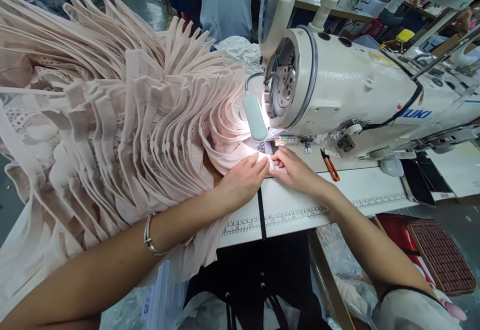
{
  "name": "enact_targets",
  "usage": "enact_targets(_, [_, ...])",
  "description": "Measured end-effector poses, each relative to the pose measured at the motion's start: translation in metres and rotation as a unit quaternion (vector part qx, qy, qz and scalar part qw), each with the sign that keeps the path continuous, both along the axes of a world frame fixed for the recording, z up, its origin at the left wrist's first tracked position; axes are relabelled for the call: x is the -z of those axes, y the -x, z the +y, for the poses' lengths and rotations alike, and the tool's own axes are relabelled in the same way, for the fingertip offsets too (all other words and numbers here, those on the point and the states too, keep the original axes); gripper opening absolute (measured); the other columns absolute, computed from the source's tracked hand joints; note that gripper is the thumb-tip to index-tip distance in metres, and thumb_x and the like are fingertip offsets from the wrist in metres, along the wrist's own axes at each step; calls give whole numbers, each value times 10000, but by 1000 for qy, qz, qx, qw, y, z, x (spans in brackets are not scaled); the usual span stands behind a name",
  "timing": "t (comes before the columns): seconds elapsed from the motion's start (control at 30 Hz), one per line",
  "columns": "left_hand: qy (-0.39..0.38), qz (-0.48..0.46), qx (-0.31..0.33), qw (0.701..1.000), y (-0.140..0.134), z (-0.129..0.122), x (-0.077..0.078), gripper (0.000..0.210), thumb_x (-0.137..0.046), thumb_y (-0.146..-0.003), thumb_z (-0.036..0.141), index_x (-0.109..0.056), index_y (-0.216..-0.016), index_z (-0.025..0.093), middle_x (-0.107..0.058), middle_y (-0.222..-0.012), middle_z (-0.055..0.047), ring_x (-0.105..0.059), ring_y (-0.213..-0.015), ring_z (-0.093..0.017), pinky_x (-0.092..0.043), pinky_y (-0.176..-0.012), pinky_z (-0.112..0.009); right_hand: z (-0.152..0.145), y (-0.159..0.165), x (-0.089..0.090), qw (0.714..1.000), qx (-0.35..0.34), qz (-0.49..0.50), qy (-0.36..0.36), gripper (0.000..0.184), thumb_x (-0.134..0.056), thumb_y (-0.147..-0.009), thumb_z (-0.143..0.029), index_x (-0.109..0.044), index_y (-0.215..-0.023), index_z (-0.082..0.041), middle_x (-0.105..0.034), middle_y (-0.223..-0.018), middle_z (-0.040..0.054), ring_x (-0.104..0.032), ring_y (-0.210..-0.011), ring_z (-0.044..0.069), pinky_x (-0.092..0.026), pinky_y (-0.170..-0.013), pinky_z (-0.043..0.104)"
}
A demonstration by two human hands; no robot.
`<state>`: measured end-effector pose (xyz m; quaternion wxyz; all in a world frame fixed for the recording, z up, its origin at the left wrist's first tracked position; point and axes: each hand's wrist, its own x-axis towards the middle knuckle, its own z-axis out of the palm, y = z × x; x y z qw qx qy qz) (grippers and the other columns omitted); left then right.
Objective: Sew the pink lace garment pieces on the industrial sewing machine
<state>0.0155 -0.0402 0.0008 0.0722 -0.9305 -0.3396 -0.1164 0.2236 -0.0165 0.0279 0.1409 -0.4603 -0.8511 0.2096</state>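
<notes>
A pale pink garment piece (234,156) lies under the needle area of a white sewing machine (337,80). My left hand (245,177) rests on this fabric, fingers together and pressing it near the presser foot (261,147). Close on the right, my right hand (292,170) pinches the fabric's edge between thumb and fingers. The fingertips of both hands almost meet. To the left, a long row of joined pale pink garments (161,135) with straps and lace runs up to the machine. A light green guard (255,117) hides part of the needle.
Orange-handled thread snips (330,165) lie on the table right of my right hand. A printed ruler (292,216) runs along the front edge, crossed by a black strap (261,212). A dark phone (418,182) lies farther right. Beyond the machine is a person in blue (227,2).
</notes>
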Motion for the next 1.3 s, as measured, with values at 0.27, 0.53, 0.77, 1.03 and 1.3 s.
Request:
enact_targets(0.27, [44, -87, 21, 995, 0, 7, 4, 312, -339, -1040, 100, -556, -1263, 86, -646, -1251, -135, -577, -1232, -228, -460, -1069, -378, -3, -12, 27, 978, -51, 21, -203, 290, -531, -1009, -319, -631, -1263, -222, -694, -1233, 99, -594, -1060, 267, -501, -967, 478])
enact_targets(0.53, [47, -54, -57, 996, -3, 3, -9, 289, -379, -970, 28, -659, -942, 96, -681, -928, -120, -614, -877, -243, -517, -771, -364, -5, 6, 17, 943, -20, -150, -297, 352, -370, -1030, -156, -706, -1134, -164, -681, -992, 115, -538, -995, 272, -444, -792, 385])
enact_targets(0.77, [-11, -45, 4, 999, -12, 0, -1, 402, -318, -967, -1, -607, -1246, 12, -686, -1256, -189, -610, -1232, -267, -447, -1083, -440, 4, 5, 25, 947, -39, -148, -283, 430, -301, -1023, -80, -695, -1165, -176, -726, -1156, 109, -581, -1077, 253, -415, -952, 439])
enact_targets(1.03, [1, -21, -17, 1000, -16, 3, -3, 414, -276, -985, 16, -602, -1240, 7, -688, -1211, -207, -637, -1188, -265, -474, -1066, -439, 11, 2, 32, 974, -2, -94, -205, 491, -292, -979, -60, -652, -1293, -172, -676, -1332, 123, -603, -1166, 269, -466, -979, 487])
enact_targets(1.3, [-12, -10, -22, 1000, -14, 3, -5, 437, -274, -974, 10, -602, -1263, 15, -682, -1235, -201, -630, -1200, -269, -462, -1071, -439, 14, -3, 33, 980, -16, -74, -182, 552, -345, -915, -36, -623, -1354, -221, -655, -1374, 94, -606, -1223, 270, -481, -1034, 493])
